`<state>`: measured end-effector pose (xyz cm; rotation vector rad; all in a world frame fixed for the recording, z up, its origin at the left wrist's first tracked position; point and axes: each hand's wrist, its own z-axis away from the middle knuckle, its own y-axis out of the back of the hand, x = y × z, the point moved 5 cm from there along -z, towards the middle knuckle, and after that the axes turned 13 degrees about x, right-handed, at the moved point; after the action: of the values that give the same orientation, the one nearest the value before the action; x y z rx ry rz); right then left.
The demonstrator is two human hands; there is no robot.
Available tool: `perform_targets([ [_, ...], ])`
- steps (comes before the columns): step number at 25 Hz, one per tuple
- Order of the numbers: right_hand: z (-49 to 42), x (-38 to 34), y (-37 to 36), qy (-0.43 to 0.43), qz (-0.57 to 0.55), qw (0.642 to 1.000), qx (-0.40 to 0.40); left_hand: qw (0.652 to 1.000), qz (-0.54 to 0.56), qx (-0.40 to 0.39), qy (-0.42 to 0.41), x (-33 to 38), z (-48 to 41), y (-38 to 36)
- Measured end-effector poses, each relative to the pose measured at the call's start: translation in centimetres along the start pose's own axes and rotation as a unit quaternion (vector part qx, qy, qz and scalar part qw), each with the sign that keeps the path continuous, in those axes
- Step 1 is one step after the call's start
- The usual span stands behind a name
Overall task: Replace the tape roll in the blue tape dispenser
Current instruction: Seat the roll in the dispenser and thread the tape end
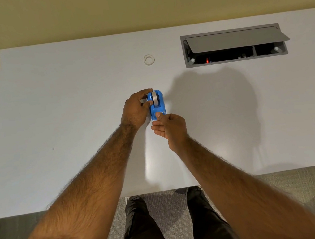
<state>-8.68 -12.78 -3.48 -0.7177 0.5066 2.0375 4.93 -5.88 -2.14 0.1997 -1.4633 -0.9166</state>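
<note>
The blue tape dispenser (160, 106) stands in the middle of the white desk (71, 110), with a grey tape roll (155, 98) sitting in its cradle. My left hand (136, 110) grips the dispenser's left side; thumb and fingers close around the roll's hub there. At the dispenser's near end, my right hand (168, 127) has its thumb on the cutter end and its fingers loosely curled below. A second, clear tape roll (148, 59) lies flat on the desk farther back, apart from both hands.
An open cable hatch (234, 45) with a raised grey lid is set into the desk at the back right. The desk's near edge runs just above my legs. A wall stands behind the desk.
</note>
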Motion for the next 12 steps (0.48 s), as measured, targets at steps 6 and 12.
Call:
perform_targets([
  [6,-0.15,0.09,0.07,0.013,0.002,1.000,-0.004,0.999,0.035,-0.003,0.015,-0.23,0.07,0.04],
  [12,-0.35,0.57,0.59,0.007,-0.012,1.000,-0.003,1.000,0.027,0.005,0.004,-0.32,0.16,-0.20],
])
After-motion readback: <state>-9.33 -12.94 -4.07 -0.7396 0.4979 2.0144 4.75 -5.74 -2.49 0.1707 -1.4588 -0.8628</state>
